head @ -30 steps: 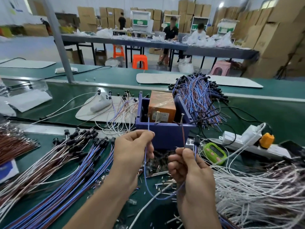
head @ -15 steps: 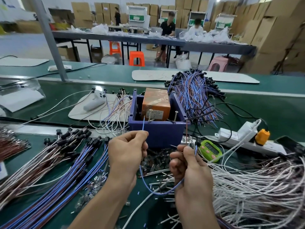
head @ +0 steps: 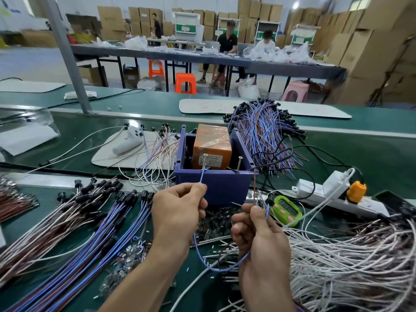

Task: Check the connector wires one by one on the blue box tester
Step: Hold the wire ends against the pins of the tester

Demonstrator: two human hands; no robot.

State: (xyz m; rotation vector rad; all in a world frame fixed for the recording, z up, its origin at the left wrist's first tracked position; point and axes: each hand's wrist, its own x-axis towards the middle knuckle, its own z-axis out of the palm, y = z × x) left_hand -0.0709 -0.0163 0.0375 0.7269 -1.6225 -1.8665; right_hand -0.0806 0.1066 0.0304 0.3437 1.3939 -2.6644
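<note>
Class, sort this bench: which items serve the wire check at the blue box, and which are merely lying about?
In use: blue box tester, blue wire, left hand pinching one end, right hand holding the other.
Lying about: green timer, white handset, orange stool.

There are one blue box tester (head: 213, 185), two upright screws (head: 205, 162) (head: 239, 163), one looped blue wire (head: 216, 269), two hands (head: 177, 212) (head: 258, 235), one green timer (head: 287, 209) and one white power strip (head: 315, 190). In the upper frame are two orange stools (head: 155, 68) (head: 185, 83), one pink stool (head: 295, 91) and three people (head: 227, 41) (head: 267, 41) (head: 156, 24).
</note>
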